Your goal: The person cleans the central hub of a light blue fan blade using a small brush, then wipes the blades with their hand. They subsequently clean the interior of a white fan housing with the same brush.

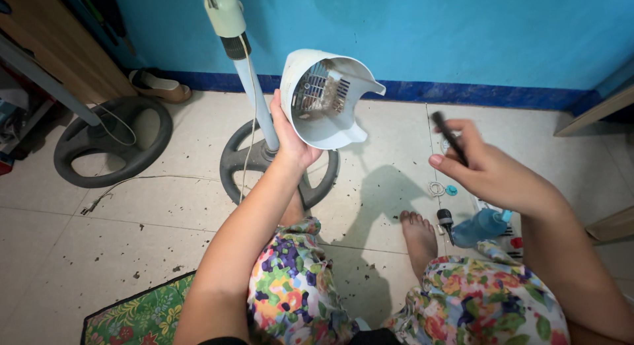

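My left hand holds up a white plastic fan motor cover, its open side facing me, with dusty vent slots visible inside. My right hand grips a thin dark stick-like tool, blurred, held out to the right of the cover and apart from it. Behind the cover stands a pedestal fan pole on a round dark base. My legs in flowered trousers and a bare foot rest on the tiled floor.
A second round dark fan base lies at left with a white cord. A blue bottle, a dark-handled tool, a small ring and a cap lie by my right knee. Dirt crumbs dot the tiles. A sandal sits by the blue wall.
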